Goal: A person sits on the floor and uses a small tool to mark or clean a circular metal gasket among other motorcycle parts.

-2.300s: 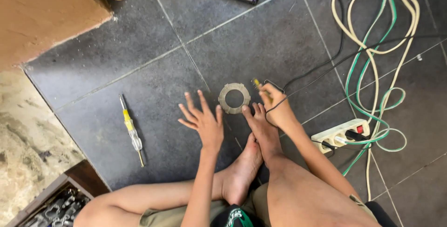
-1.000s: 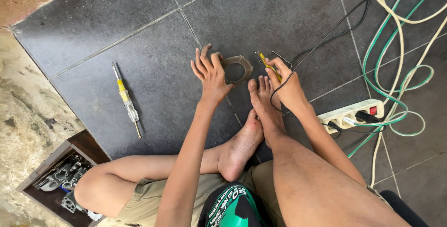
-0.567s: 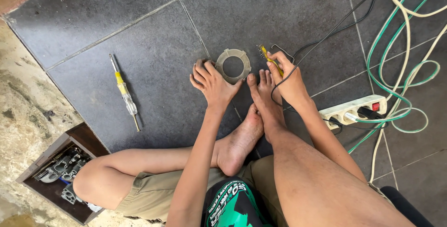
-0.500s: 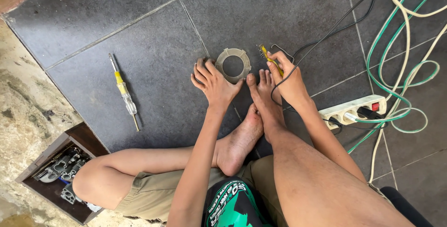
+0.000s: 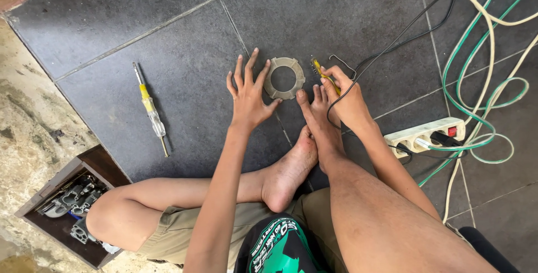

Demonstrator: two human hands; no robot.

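Observation:
A grey metal ring (image 5: pixel 284 77) lies flat on the dark floor tiles in front of me. My left hand (image 5: pixel 248 96) rests beside it with fingers spread, fingertips touching the ring's left edge. My right hand (image 5: pixel 345 96) grips a yellow-handled soldering iron (image 5: pixel 320 71) whose tip points at the ring's right side; a black cable (image 5: pixel 392 38) runs from it. My right foot (image 5: pixel 319 122) sits just below the ring, toes near its edge.
A yellow-handled screwdriver (image 5: pixel 150 108) lies to the left. A white power strip (image 5: pixel 427 135) with plugs sits at right among green and cream cables (image 5: pixel 482 82). A wooden box of metal parts (image 5: pixel 67 206) stands at lower left. A small wire stand (image 5: pixel 342 62) is beside the iron.
My left hand has opened out flat beside the ring, with the fingers now spread. The right hand keeps the iron near the ring's right edge.

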